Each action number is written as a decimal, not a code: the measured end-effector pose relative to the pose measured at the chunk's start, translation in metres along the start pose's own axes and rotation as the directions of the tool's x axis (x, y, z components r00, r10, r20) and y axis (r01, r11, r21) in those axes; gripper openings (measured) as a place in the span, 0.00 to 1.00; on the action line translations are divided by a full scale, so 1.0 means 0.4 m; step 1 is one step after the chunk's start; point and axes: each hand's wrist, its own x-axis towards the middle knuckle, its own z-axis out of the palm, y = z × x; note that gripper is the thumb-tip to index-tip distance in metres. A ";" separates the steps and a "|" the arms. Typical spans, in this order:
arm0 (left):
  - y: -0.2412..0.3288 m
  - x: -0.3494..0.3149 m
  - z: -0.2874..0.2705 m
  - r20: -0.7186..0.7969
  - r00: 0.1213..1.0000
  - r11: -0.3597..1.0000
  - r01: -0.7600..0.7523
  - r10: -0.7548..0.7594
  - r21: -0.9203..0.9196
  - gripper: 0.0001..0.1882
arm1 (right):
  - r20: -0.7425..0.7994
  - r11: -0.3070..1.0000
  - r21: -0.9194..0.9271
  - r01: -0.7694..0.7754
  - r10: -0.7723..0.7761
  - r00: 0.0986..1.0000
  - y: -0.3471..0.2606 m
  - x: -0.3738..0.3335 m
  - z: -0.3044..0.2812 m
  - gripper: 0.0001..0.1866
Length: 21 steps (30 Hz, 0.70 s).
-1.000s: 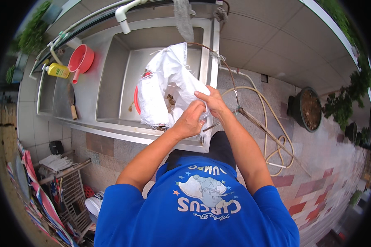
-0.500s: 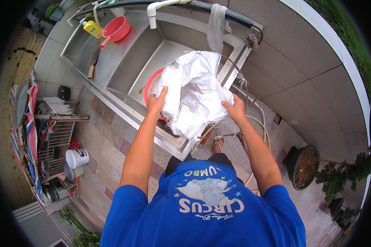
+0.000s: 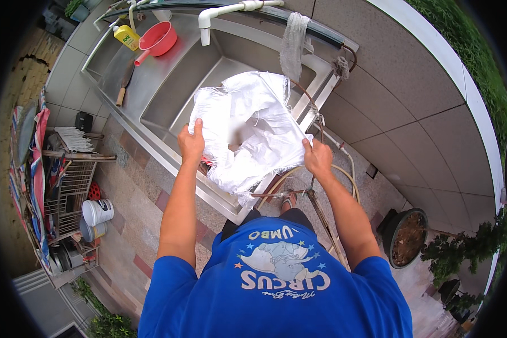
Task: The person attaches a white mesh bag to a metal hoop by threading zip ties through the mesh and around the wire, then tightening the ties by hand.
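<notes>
A white woven sack (image 3: 259,93) with frayed edges is stretched between my two hands over the sink (image 3: 172,93). My left hand (image 3: 192,143) grips its left edge, thumb on top. On the opposite side, my right hand (image 3: 318,156) pinches the edge near the sink's right rim. The sack's mouth gapes upward; a blurred brownish patch shows within, too unclear to name. A little red (image 3: 207,161) peeps out under the sack by my left hand; the sack covers most of whatever is below.
On the sink's left counter lie a red ladle (image 3: 158,39), a yellow bottle (image 3: 127,37) and a wooden-handled knife (image 3: 124,87). A white pipe spout (image 3: 205,28) and a grey mesh cloth (image 3: 294,48) hang at the back. Hoses (image 3: 349,169) run at right, near a planter (image 3: 407,239).
My hands have moved apart, the left one outward to the left, spreading the sack wider. Its mouth is broader, and the red basin seen before is now mostly covered.
</notes>
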 end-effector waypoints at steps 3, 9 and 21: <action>-0.010 0.023 -0.022 -0.007 1.000 1.000 0.029 -0.029 -0.002 0.27 | -0.026 0.999 0.035 -0.006 0.007 1.000 -0.013 0.009 0.016 0.25; -0.066 0.060 -0.050 -0.050 0.999 0.996 -0.018 0.014 -0.087 0.29 | -0.016 0.998 0.033 0.056 -0.055 0.998 -0.022 0.030 0.048 0.26; -0.112 0.077 -0.029 -0.065 0.997 0.995 -0.024 0.031 0.100 0.27 | -0.063 0.990 -0.084 0.118 -0.123 0.990 0.013 0.041 0.117 0.27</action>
